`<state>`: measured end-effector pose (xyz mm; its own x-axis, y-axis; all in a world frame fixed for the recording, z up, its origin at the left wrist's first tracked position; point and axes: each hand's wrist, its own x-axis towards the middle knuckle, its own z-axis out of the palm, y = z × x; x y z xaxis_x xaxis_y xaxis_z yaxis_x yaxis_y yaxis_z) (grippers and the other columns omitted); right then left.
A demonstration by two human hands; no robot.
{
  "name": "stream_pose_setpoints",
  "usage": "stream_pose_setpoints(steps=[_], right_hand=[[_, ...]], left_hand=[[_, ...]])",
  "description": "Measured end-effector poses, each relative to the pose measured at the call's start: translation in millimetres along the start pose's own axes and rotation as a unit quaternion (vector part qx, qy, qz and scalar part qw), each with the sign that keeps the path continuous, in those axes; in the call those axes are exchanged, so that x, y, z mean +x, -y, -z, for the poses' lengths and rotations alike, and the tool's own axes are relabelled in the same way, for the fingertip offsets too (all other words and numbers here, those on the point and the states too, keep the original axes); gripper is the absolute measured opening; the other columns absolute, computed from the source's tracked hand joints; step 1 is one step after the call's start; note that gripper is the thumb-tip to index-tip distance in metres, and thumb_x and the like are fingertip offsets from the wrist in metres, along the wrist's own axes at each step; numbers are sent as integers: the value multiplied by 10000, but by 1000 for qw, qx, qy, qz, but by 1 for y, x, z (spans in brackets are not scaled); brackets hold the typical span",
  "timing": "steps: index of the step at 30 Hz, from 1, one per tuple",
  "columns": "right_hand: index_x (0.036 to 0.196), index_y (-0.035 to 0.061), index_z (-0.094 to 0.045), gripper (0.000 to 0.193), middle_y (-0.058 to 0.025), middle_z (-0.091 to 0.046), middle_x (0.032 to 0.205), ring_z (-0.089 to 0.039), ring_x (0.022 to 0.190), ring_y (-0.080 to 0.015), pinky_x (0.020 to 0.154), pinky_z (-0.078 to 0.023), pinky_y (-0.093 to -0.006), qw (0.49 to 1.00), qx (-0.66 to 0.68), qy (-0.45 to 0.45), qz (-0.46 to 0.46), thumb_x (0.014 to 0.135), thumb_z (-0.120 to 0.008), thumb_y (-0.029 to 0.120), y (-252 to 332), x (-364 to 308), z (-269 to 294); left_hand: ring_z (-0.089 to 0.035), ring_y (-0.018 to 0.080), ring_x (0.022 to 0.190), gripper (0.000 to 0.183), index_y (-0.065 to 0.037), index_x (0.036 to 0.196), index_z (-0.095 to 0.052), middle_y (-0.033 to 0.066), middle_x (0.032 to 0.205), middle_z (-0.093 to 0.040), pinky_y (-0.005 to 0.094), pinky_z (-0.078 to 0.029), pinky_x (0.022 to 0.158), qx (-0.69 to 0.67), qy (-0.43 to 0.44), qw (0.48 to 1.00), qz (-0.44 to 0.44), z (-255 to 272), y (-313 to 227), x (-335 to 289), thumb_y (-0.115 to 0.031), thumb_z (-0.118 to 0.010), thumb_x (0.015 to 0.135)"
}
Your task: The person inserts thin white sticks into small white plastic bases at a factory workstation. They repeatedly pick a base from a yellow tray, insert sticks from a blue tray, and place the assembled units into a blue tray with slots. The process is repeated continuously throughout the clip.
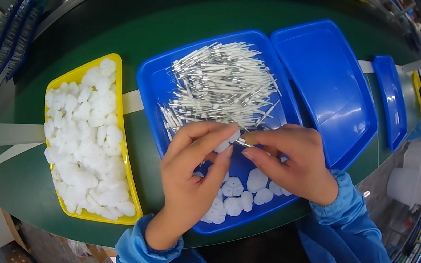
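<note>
Over the front half of a blue tray (157,77), my two hands meet. My left hand (184,175) pinches a lobed white plastic piece (227,141) between thumb and fingers. The thumb and forefinger of my right hand (299,161) close on a thin white-and-metal rod (243,142), its tip at the white piece; whether it is inserted I cannot tell. Behind my hands a heap of similar rods (222,84) fills the tray's far part. Under and between my hands lie several lobed white pieces (233,186), partly hidden by my fingers.
At the left stands a yellow tray (123,98) heaped with white lobed pieces (86,143). Another blue tray (331,87) adjoins on the right, with a smaller blue tray (391,100) beyond it. All rest on a green table (116,34). A white stool-like object (416,175) stands at right.
</note>
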<state>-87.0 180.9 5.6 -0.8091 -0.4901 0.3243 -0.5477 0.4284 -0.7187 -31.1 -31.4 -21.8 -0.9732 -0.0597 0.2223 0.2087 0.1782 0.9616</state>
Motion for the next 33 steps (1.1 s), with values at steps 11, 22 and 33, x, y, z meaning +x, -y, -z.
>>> stream_pose_setpoints(steps=[11,22,33], right_hand=[[981,48,-808,130,-63,-737,714,-682,567,-198,555,-476,-336,997,-70,-13,14,936,-893,135,2,2,-3],[987,82,-811,110,-57,-737,724,-671,566,-242,572,-467,-356,1000,4,-18,5,925,-891,127,-6,-2,-7],[1194,123,-842,380,-33,-812,1068,-755,884,-235,810,-550,-399,989,-86,-56,111,820,-896,88,-12,-7,7]], left_hand=[[-776,265,861,545,-47,1384,-808,145,1026,-840,368,-614,818,131,8,989,-66,-1,-2,-2,125,-813,867],[-777,262,869,539,-40,1384,-801,134,964,-816,347,-618,790,142,13,988,-66,-6,-2,-9,95,-849,864],[-735,193,1201,583,-3,1418,-723,166,1398,-710,274,-646,847,-2,42,999,7,1,-2,-4,114,-880,869]])
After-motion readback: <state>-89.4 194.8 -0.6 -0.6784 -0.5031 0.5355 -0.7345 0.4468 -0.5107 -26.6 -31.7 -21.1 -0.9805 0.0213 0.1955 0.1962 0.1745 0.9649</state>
